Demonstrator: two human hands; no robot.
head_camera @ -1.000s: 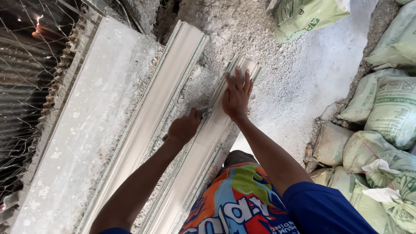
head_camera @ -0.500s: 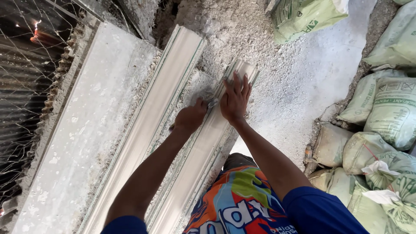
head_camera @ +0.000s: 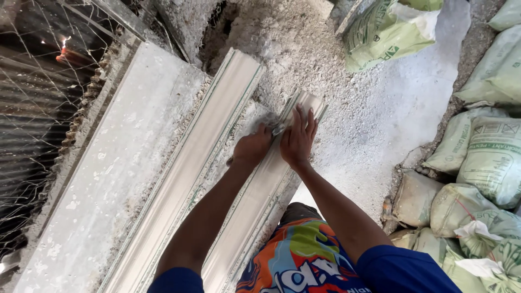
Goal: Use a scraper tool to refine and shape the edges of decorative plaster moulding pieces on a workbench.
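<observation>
- We wear a deep blue short-sleeved shirt; its sleeves end above our elbows.
- Our bright patterned shorts (head_camera: 296, 260) mix orange, light blue, green and white lettering shapes.
- Our forearms and both hands are bare, without gloves.

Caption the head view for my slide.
Both hands, left and right, press on a long white moulding beside stacked sacks.

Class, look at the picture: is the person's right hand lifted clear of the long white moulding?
No: the right hand lies flat, fingers spread, on the long white moulding.

Pale green sacks (head_camera: 483, 179) heaped at right; one sack (head_camera: 385, 32) at top.
</observation>
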